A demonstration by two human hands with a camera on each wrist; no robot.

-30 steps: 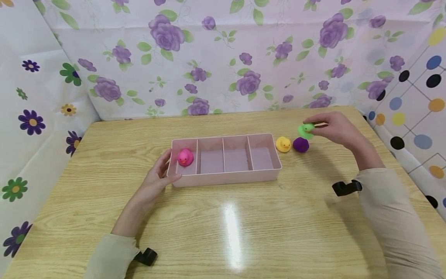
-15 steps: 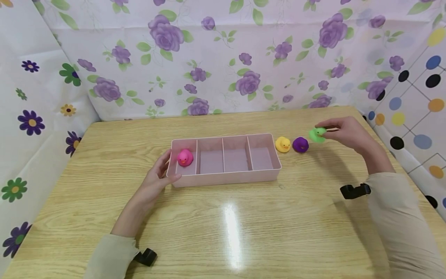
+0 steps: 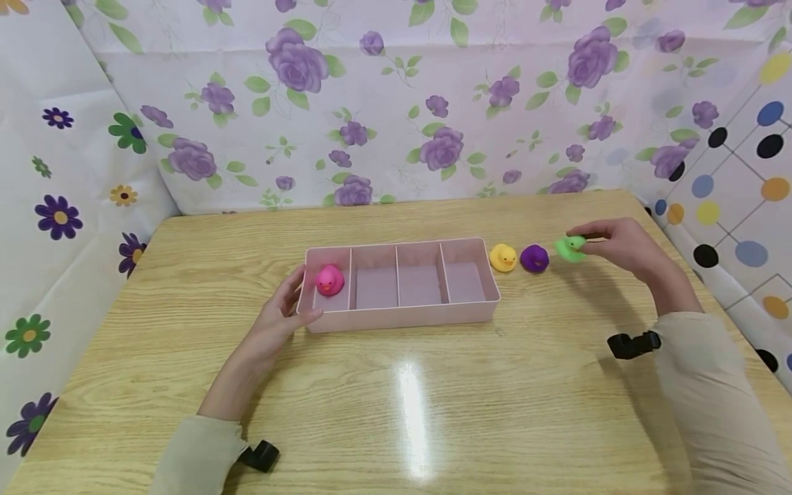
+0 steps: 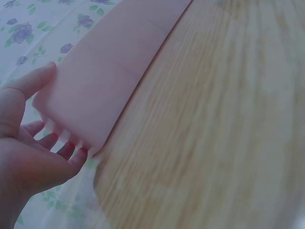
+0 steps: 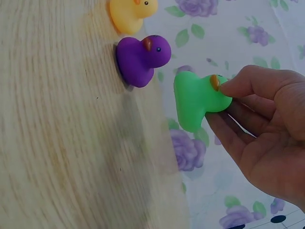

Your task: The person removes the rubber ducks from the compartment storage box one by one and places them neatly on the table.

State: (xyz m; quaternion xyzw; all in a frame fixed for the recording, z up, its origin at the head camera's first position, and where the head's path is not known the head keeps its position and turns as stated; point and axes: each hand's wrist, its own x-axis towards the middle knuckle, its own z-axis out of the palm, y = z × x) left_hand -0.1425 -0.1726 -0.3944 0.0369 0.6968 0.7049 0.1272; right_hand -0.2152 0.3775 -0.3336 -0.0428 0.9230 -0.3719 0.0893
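Observation:
A pink divided box stands on the table, and a pink rubber duck sits in its leftmost compartment. My left hand grips the box's left end, thumb on the front wall and fingers along the end wall, as the left wrist view confirms for the hand. With thumb and fingers my right hand pinches a green rubber duck by its head, its base slightly above the table. Left of it sit a purple rubber duck and a yellow rubber duck, beside the box's right end.
The wooden table meets a floral cloth at the back. Patterned cloths stand at the left and right sides. Three compartments of the box hold nothing. A bright light reflection lies on the table front.
My right hand has carried the green duck to the right and down, from above the purple duck to that duck's right side. My left hand and the box stay in place.

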